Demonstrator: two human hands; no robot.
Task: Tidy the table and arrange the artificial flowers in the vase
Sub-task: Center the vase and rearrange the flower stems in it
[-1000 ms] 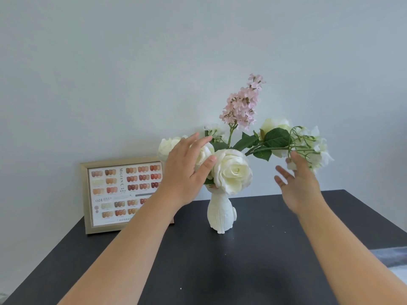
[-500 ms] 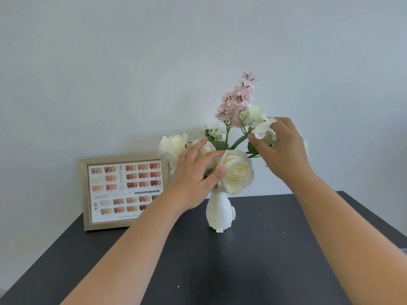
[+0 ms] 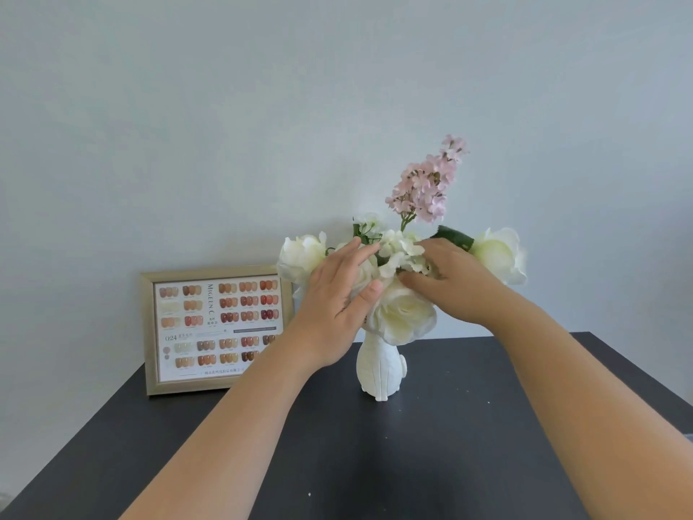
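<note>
Vase (image 3: 379, 365) is sitting mid-tabletop (image 3: 412, 463), stems already in. You're resting your left hand (image 3: 337, 294) flat, fingers spread, against the white blooms at 9 o'clock, likely bracing the bunch so it isn't tipping. Your right hand (image 3: 455, 281) is coming in from 3 o'clock, fingers curled into the small white sprig (image 3: 401, 253); I cannot tell whether it's actually pinching a stem. Pink spike (image 3: 425, 182) is standing at 12 o'clock, untouched.

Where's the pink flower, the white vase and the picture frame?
pink flower (image 3: 425, 185), head view, middle of the blossom cluster
white vase (image 3: 378, 369), head view, its belly
picture frame (image 3: 149, 332), head view, left gold edge
</note>
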